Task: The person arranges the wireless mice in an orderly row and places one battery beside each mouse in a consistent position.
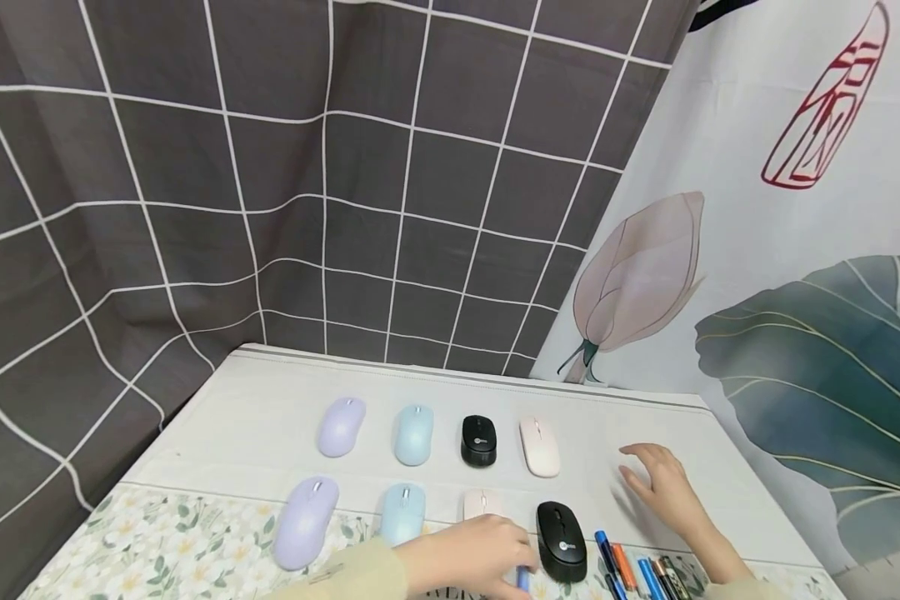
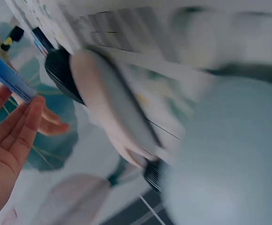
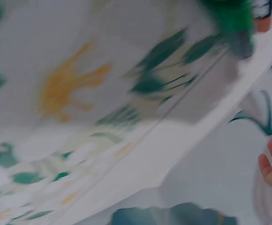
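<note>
My left hand [image 1: 468, 552] pinches a blue marker [image 2: 13, 80] with small print between thumb and fingertips, low at the front of the table. Just right of this hand lies a black mouse [image 1: 562, 542]; a pale pink mouse [image 1: 483, 503] is partly hidden behind it. To its left sit a light blue mouse [image 1: 402, 514] and a lilac mouse [image 1: 306, 523]. At the right, my right hand [image 1: 667, 492] hovers above the white surface with fingers loosely bent, holding nothing. Several markers [image 1: 637, 573], blue, orange and dark, lie in front of it.
Behind runs a second row: a lilac mouse [image 1: 341, 427], a light blue mouse [image 1: 414, 435], a black mouse [image 1: 479, 441] and a pale pink mouse [image 1: 540, 447]. A floral cloth [image 1: 187, 542] covers the front of the white table [image 1: 270, 417]. A dark gridded curtain [image 1: 375, 167] hangs behind.
</note>
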`<state>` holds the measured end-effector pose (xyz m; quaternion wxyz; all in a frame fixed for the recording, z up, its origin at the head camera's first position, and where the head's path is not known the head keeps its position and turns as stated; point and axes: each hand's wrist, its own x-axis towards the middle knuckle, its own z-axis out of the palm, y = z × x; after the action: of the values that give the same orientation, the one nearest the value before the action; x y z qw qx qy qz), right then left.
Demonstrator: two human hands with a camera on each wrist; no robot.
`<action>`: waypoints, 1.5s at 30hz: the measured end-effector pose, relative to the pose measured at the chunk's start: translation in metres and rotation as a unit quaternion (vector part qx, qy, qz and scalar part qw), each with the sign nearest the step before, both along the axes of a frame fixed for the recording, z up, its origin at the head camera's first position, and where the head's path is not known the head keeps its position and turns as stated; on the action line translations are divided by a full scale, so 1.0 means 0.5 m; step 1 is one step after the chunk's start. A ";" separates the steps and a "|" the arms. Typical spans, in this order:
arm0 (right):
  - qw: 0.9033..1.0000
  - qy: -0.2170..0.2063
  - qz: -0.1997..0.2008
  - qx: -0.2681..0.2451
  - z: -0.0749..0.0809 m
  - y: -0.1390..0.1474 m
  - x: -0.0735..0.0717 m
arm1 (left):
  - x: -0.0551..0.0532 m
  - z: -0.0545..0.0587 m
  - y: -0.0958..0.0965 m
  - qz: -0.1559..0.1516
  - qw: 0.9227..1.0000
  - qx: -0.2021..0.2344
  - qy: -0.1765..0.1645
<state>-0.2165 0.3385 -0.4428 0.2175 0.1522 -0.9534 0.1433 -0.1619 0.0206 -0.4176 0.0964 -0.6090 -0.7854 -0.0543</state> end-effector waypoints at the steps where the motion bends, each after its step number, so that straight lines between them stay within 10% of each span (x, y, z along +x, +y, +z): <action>1: 1.000 -0.001 0.007 0.000 0.002 -0.009 0.003 | 0.000 -0.004 -0.016 0.008 1.000 0.012 0.001; 11: 0.997 0.005 0.070 0.027 0.030 -0.122 0.024 | 0.018 -0.007 -0.130 0.034 0.989 0.122 -0.078; 21: 0.991 -0.015 0.118 0.057 0.058 -0.216 0.042 | 0.038 -0.012 -0.239 0.141 0.971 0.139 -0.134; 31: 0.976 0.012 0.205 0.079 0.061 -0.295 0.053 | 0.043 -0.002 -0.340 0.249 0.929 0.145 -0.231; 41: 0.963 -0.026 0.250 0.093 0.083 -0.377 0.051 | 0.033 -0.003 -0.416 0.303 0.908 0.193 -0.213; 45: 0.956 -0.032 0.272 0.100 0.091 -0.408 0.046 | 0.028 -0.005 -0.436 0.355 0.882 0.208 -0.230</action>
<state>-0.1935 0.1344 -0.3975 0.1230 0.4225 -0.8918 0.1056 -0.1478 -0.1973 -0.4203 0.0499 -0.2257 -0.9197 -0.3173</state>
